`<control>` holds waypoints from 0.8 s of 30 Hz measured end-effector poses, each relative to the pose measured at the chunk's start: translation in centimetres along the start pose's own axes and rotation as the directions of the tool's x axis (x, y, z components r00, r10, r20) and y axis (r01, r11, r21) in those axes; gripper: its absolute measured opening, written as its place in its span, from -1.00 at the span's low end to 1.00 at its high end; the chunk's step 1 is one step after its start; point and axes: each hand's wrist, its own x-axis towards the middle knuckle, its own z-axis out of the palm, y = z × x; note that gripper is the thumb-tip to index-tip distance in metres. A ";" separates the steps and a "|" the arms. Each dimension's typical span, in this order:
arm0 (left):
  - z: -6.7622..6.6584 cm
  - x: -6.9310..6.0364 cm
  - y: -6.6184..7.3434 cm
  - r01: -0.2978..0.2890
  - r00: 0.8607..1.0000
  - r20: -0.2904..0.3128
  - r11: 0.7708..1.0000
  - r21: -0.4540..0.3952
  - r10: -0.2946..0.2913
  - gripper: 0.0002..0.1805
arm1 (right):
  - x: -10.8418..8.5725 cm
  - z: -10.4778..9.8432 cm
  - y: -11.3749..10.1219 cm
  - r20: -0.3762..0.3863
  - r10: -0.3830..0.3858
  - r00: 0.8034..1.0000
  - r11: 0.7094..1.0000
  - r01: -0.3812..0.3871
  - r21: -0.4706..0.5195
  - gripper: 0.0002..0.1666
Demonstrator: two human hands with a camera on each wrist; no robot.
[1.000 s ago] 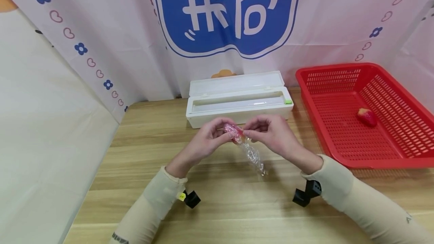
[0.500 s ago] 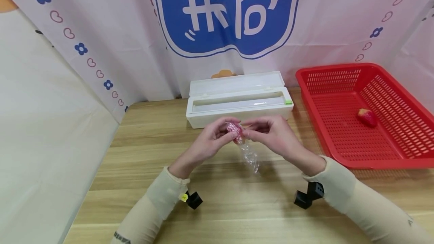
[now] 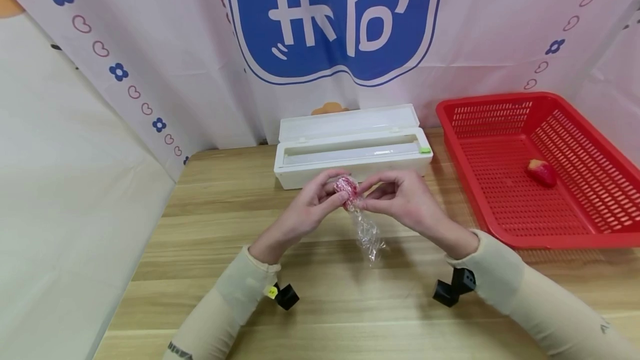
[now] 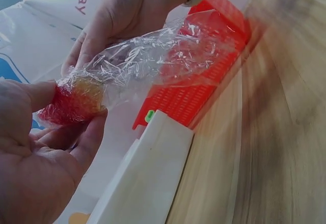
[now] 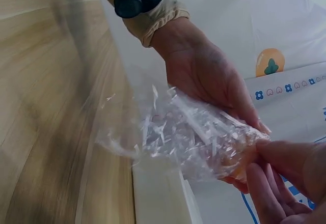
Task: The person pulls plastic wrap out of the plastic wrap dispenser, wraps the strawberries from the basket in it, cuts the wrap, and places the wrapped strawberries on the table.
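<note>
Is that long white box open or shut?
Open: the box has its lid tipped back behind it, and something white shows down inside the long slot.

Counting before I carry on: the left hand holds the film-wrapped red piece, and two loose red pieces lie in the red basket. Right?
No: the head view shows one loose red piece in the red basket, not two. The left hand does hold the film-wrapped red piece.
</note>
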 end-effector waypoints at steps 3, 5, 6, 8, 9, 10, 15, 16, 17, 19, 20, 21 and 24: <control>0.1 0.0 0.0 0.007 1.000 0.002 1.000 -0.006 -0.007 -0.56 | 0.0 0.2 0.0 -0.017 -0.049 0.999 0.999 0.049 -0.007 -0.74; 0.2 0.0 -0.1 0.000 1.000 0.014 1.000 -0.001 0.000 -0.55 | -0.1 0.3 0.0 -0.031 -0.089 0.996 0.996 0.088 -0.017 -0.75; 0.2 0.0 -0.1 -0.006 1.000 0.021 1.000 0.003 0.006 -0.54 | -0.1 0.4 -0.1 -0.039 -0.108 0.993 0.994 0.107 -0.026 -0.75; 0.2 0.0 -0.2 -0.014 0.999 0.032 1.000 0.014 0.013 -0.53 | -0.1 0.4 -0.1 -0.057 -0.130 0.990 0.991 0.128 -0.040 -0.75; 0.3 0.0 -0.2 -0.016 0.999 0.040 1.000 0.013 0.016 -0.52 | -0.2 0.4 -0.2 -0.064 -0.135 0.989 0.990 0.132 -0.050 -0.75; 0.3 0.0 -0.3 -0.017 0.999 0.046 1.000 0.013 0.016 -0.52 | -0.2 0.5 -0.2 -0.070 -0.136 0.988 0.989 0.132 -0.060 -0.74; 0.6 -0.1 -0.4 -0.015 0.997 0.070 1.000 0.021 0.013 -0.51 | -0.2 0.6 -0.2 -0.059 -0.106 0.993 0.992 0.101 -0.081 -0.72; 0.6 -0.1 -0.4 -0.014 0.998 0.069 1.000 0.028 0.012 -0.50 | -0.2 0.6 -0.2 -0.055 -0.100 0.993 0.992 0.095 -0.082 -0.72; 0.7 -0.1 -0.3 -0.016 0.998 0.068 0.999 0.034 0.013 -0.49 | -0.2 0.6 -0.2 -0.053 -0.095 0.994 0.992 0.090 -0.084 -0.73; 0.9 0.0 -0.3 -0.014 0.998 0.060 0.998 0.055 0.011 -0.47 | -0.2 0.7 -0.1 -0.054 -0.094 0.994 0.992 0.089 -0.094 -0.72; 0.9 0.1 -0.3 -0.010 0.998 0.055 0.998 0.066 0.006 -0.45 | -0.2 0.8 0.0 -0.055 -0.097 0.994 0.991 0.092 -0.100 -0.72; 1.0 0.1 -0.3 -0.003 0.999 0.051 0.997 0.073 0.000 -0.45 | -0.2 0.8 0.0 -0.055 -0.103 0.993 0.990 0.096 -0.104 -0.71; 1.0 0.1 -0.3 0.002 0.998 0.058 0.996 0.084 -0.007 -0.48 | -0.3 0.8 0.1 -0.039 -0.117 0.992 0.988 0.112 -0.103 -0.70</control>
